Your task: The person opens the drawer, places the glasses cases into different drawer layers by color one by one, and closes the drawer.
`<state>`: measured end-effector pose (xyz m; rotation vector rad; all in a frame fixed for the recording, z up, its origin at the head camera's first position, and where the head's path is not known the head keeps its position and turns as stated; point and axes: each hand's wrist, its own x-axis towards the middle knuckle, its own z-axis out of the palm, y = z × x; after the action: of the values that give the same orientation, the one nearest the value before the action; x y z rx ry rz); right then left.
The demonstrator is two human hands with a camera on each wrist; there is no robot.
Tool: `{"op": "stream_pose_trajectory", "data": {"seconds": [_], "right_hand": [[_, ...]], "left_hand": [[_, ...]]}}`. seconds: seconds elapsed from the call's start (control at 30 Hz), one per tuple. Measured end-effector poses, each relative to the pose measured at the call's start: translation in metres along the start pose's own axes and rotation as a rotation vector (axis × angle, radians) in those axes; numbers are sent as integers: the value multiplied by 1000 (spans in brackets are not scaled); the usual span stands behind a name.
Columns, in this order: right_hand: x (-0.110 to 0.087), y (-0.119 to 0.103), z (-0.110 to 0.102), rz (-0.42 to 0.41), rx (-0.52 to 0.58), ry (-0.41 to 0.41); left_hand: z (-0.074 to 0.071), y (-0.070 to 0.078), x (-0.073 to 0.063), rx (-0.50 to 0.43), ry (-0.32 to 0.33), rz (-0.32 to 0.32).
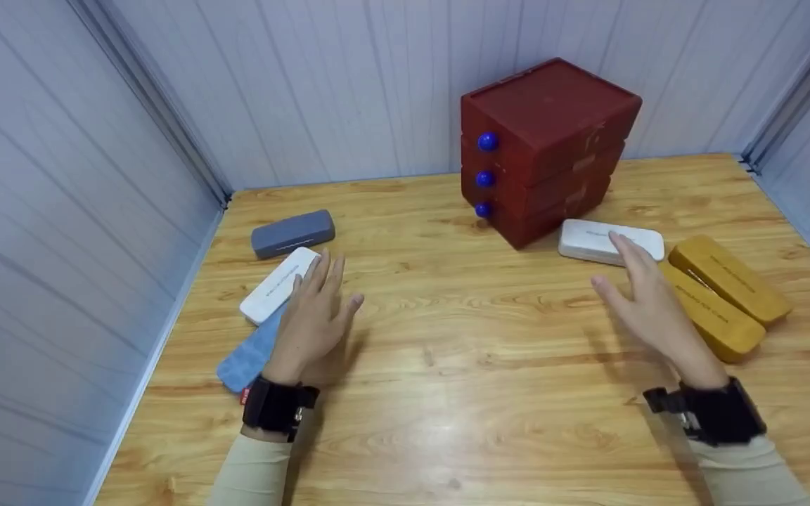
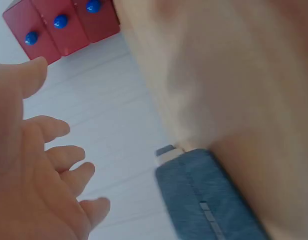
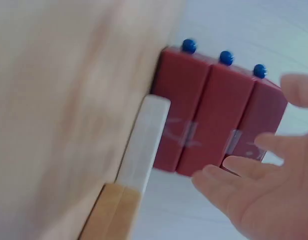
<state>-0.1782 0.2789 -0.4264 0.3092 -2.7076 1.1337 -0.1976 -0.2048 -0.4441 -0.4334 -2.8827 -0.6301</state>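
My left hand (image 1: pixel 312 320) hovers with fingers spread over a light blue glasses case (image 1: pixel 247 355) and a white glasses case (image 1: pixel 271 292), holding nothing. Behind these lies a grey-blue glasses case (image 1: pixel 294 233). On the other side, my right hand (image 1: pixel 647 302) is held above the table, its fingers extended and empty. Its fingertips overlap another white glasses case (image 1: pixel 581 239) in the head view. Two mustard-yellow glasses cases (image 1: pixel 735 277) lie side by side to the right of that hand. In the left wrist view, the light blue case (image 2: pixel 206 195) sits beyond the open palm.
A dark red three-drawer box (image 1: pixel 553 140) with blue round knobs stands at the back, right of centre, its drawers closed. Pale panelled walls (image 1: pixel 320 91) enclose the back and sides of the wooden table (image 1: pixel 433 393).
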Motion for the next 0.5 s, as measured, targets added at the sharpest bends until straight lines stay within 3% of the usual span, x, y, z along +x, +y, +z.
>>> {"op": "stream_pose_trajectory", "data": {"seconds": [0.1,0.2,0.33,0.5], "right_hand": [[19,-12,-12,66,146,15],[42,-26,-26,177,359,-5],[76,-41,-39,295,666,-31],[114,-56,-42,440,890,-54]], "left_hand": [[-6,5,6,-113,10,4],[-11,11,13,-208,20,7],[-16,21,23,-281,47,26],[-18,33,33,-327,71,41]]}}
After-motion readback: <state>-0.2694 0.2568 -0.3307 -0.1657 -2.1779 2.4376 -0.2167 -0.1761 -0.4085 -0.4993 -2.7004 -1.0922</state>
